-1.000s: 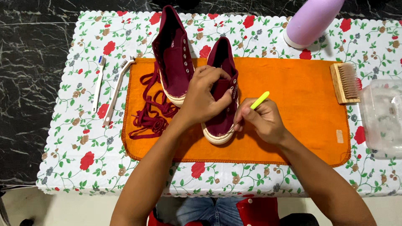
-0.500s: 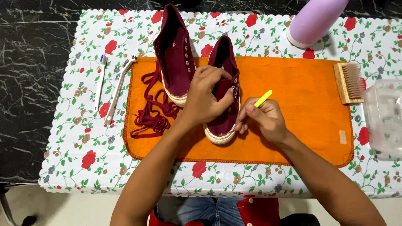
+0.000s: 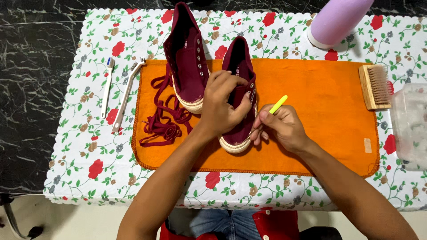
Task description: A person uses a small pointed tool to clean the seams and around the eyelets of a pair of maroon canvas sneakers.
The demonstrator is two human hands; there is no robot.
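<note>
A surface (image 3: 89,146) covered by a floral cloth is being shown from above, with an orange mat (image 3: 320,129) spread on it. A maroon shoe (image 3: 239,89) is being gripped on the mat by the left hand (image 3: 224,104), closed over its upper. A small yellow-handled tool (image 3: 278,104) is being pinched by the right hand (image 3: 280,129) beside the shoe's right side. A second maroon shoe (image 3: 187,58) is lying just left, loose laces (image 3: 162,120) beside it.
</note>
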